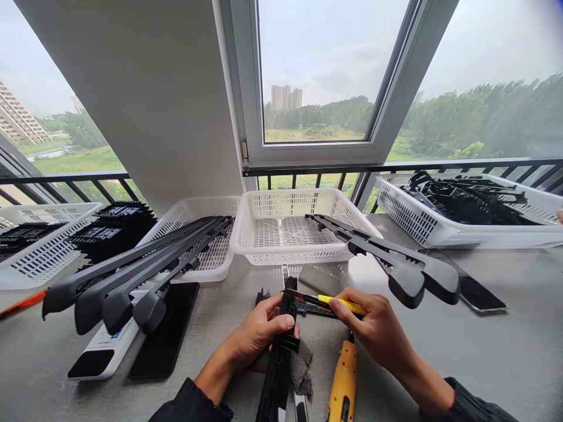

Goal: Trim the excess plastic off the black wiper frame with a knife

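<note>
My left hand (259, 328) is wrapped round a long black plastic strip (278, 363), which runs toward me at a slant. A yellow utility knife (347, 305) is gripped in my right hand (373, 325), its dark blade laid across the upper end of the strip. Whether the blade cuts into the plastic I cannot tell. Just below my hands lie a crumpled grey cloth (301, 369) and a yellow power tool (343, 381). More black parts lie behind the strip, partly hidden by my hands.
Long dark rails (145, 264) rest across a white basket (220, 264) at left; two more rails (400, 275) lean on the middle basket (303, 255). A black phone (165, 340) lies left, another phone (484, 293) right. Black parts (470, 199) fill the right basket (466, 234).
</note>
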A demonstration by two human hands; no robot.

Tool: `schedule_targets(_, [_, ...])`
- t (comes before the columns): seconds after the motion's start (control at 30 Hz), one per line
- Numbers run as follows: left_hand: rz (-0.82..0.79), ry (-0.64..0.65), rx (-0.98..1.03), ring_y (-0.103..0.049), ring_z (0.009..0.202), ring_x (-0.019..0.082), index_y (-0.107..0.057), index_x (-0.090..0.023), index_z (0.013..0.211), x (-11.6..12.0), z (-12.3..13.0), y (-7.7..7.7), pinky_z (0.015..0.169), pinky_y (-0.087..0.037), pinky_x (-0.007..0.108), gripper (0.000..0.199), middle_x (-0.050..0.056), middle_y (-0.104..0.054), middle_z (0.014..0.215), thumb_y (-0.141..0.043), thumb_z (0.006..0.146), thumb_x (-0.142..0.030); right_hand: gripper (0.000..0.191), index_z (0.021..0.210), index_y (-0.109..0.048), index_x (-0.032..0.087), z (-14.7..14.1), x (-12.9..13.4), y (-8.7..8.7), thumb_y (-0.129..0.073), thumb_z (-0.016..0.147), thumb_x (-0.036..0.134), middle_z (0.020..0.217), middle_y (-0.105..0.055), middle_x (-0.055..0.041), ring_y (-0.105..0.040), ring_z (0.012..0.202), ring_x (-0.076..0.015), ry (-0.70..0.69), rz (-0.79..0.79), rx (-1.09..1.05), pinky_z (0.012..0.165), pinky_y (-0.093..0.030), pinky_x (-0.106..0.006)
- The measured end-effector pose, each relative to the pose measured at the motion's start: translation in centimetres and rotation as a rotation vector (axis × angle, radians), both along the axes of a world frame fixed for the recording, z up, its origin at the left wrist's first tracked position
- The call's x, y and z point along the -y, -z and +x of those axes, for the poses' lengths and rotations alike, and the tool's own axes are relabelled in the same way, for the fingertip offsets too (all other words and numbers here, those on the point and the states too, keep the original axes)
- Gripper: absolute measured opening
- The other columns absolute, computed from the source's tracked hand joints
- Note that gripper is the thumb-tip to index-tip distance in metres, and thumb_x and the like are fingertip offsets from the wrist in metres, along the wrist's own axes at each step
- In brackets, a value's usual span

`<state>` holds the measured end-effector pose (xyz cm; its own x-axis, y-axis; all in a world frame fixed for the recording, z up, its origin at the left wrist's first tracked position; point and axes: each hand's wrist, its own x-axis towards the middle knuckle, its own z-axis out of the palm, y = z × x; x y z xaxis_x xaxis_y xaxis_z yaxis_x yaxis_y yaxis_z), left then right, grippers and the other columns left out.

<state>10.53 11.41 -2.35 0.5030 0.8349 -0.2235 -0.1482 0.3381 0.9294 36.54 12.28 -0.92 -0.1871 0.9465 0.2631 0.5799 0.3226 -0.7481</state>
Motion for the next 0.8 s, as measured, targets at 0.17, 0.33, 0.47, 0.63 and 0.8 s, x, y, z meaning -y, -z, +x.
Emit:
schedule_targets(0.17, [-0.023, -0.004, 0.004, -0.053, 0.065, 0.013, -0.061, -0.013, 0.144, -0.02, -0.10, 0.29, 0.058, -0.036, 0.025, 0.085, 0.002, -0.068, 0.079, -0.086, 0.079, -0.061, 0.053, 0.070, -0.071, 0.020, 0.09, -0.06, 0.14, -0.057, 0.102, 0.060, 0.059, -0.059, 0.0015, -0.052, 0.055, -0.0140, 0.025, 0.008, -0.019, 0.056, -0.037, -0.026])
schedule_targets(0.33, [-0.021, 0.002, 0.000, -0.054, 0.067, 0.014, -0.059, -0.013, 0.149, -0.08, -0.17, 0.40, 0.060, -0.038, 0.026, 0.089, 0.002, -0.069, 0.080, -0.086, 0.079, -0.061, 0.054, 0.070, -0.070, 0.020, 0.13, -0.17, 0.19, -0.057, 0.102, 0.061, 0.057, -0.058, 0.0016, -0.051, 0.052, -0.0140, 0.043, -0.008, -0.044, 0.054, -0.039, -0.026])
schedule_targets(0.47, [-0.020, 0.000, -0.004, -0.055, 0.067, 0.014, -0.060, -0.013, 0.149, -0.07, -0.17, 0.40, 0.061, -0.038, 0.026, 0.089, 0.003, -0.070, 0.081, -0.086, 0.079, -0.062, 0.055, 0.069, -0.070, 0.020, 0.13, -0.15, 0.18, -0.057, 0.101, 0.063, 0.056, -0.058, 0.0014, -0.051, 0.052, -0.0145, 0.059, -0.012, -0.042, 0.053, -0.039, -0.025])
schedule_targets(0.63, [-0.021, -0.011, -0.013, -0.056, 0.068, 0.015, -0.062, -0.014, 0.147, -0.01, -0.14, 0.38, 0.063, -0.039, 0.027, 0.087, 0.003, -0.070, 0.081, -0.086, 0.079, -0.061, 0.055, 0.070, -0.072, 0.020, 0.18, -0.19, 0.15, -0.057, 0.100, 0.064, 0.058, -0.059, 0.0005, -0.053, 0.055, -0.0154, 0.097, -0.004, -0.045, 0.054, -0.039, -0.026])
schedule_targets(0.8, [-0.029, -0.009, 0.001, -0.056, 0.068, 0.015, -0.063, -0.014, 0.145, -0.11, -0.16, 0.56, 0.064, -0.039, 0.027, 0.086, 0.004, -0.070, 0.082, -0.087, 0.078, -0.061, 0.055, 0.071, -0.072, 0.020, 0.32, -0.24, 0.35, -0.057, 0.099, 0.065, 0.059, -0.059, 0.0010, -0.052, 0.055, -0.0149, 0.106, -0.028, -0.044, 0.054, -0.039, -0.025])
